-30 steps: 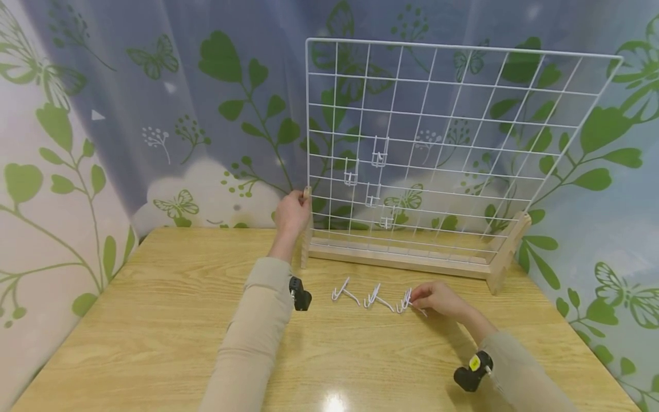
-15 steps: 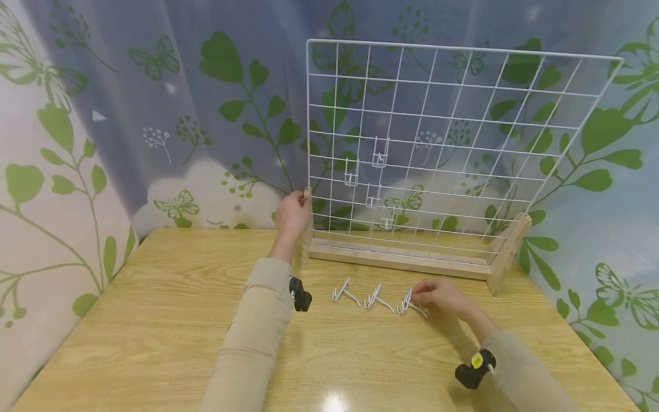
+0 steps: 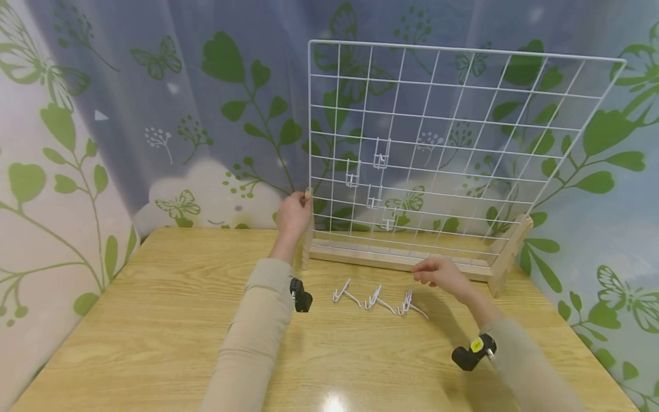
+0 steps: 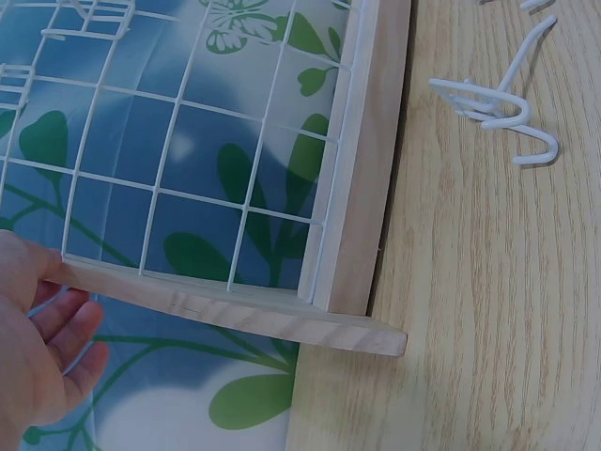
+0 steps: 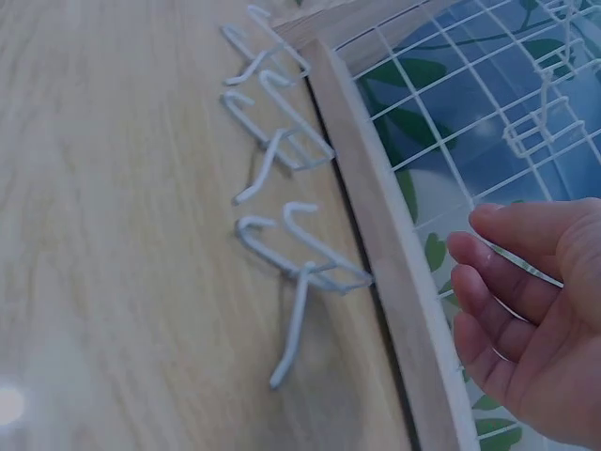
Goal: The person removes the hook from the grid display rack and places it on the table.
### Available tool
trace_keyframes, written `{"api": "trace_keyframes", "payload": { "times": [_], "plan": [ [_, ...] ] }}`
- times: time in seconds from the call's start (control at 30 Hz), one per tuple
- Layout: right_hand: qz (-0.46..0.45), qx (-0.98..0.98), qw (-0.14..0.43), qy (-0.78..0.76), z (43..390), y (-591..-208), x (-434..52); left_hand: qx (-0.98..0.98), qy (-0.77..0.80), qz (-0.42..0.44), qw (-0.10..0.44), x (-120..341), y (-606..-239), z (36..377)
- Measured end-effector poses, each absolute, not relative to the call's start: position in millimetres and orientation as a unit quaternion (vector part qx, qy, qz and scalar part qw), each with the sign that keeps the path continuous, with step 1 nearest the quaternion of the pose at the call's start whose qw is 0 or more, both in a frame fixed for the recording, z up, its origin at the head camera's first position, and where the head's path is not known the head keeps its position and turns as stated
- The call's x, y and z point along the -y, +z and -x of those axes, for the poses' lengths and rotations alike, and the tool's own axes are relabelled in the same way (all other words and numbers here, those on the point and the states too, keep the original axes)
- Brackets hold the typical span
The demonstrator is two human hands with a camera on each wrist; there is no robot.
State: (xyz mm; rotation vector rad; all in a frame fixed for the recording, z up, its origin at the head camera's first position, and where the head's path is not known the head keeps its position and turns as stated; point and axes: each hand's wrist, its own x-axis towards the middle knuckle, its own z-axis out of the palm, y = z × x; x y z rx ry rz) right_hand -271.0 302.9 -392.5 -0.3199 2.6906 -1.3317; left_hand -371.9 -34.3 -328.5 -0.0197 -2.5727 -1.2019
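A white wire grid (image 3: 443, 114) stands upright in a wooden base (image 3: 396, 260) at the back of the table. Several white hooks (image 3: 381, 154) hang on its lower left part. My left hand (image 3: 292, 213) grips the top of the stand's left post (image 4: 235, 315); in the left wrist view the left hand (image 4: 38, 348) lies against that post's end. Three loose hooks lie in a row on the table: left (image 3: 346, 293), middle (image 3: 377, 298), right (image 3: 410, 303). My right hand (image 3: 435, 272) hovers above the right hook, near the base rail, fingers loosely bent and empty. In the right wrist view the right hand (image 5: 535, 319) holds nothing beside a hook (image 5: 300, 268).
The wooden table (image 3: 154, 320) stretches out in front and to the left of the stand. A leaf-and-butterfly curtain (image 3: 154, 114) closes the back and both sides. The stand's right foot (image 3: 507, 257) sits close to the table's right edge.
My right hand has left the rightmost hook on the table and risen toward the stand's base rail. The left hand has stayed on the post.
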Motion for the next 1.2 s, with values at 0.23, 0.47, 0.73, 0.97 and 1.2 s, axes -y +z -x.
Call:
{"api": "trace_keyframes", "payload": {
  "times": [0.23, 0.47, 0.73, 0.97, 1.2],
  "plan": [
    [0.103, -0.885, 0.068, -0.45, 278.3, -367.0, -295.5, 0.895, -0.419, 0.008, 0.154, 35.2, -327.7, 372.7],
    [0.105, -0.886, 0.024, -0.451, 288.6, -348.5, -287.4, 0.896, -0.417, 0.008, 0.152, 35.8, -326.3, 372.1],
    [0.084, -0.88, -0.021, -0.467, 292.4, -328.7, -273.3, 0.899, -0.413, 0.005, 0.148, 36.3, -327.3, 370.4],
    [0.064, -0.874, -0.028, -0.48, 299.1, -318.9, -262.9, 0.903, -0.401, 0.0, 0.157, 36.1, -328.8, 369.9],
    [0.054, -0.871, -0.025, -0.487, 307.1, -313.7, -254.3, 0.901, -0.404, 0.006, 0.16, 34.7, -328.1, 370.2]
  ]
}}
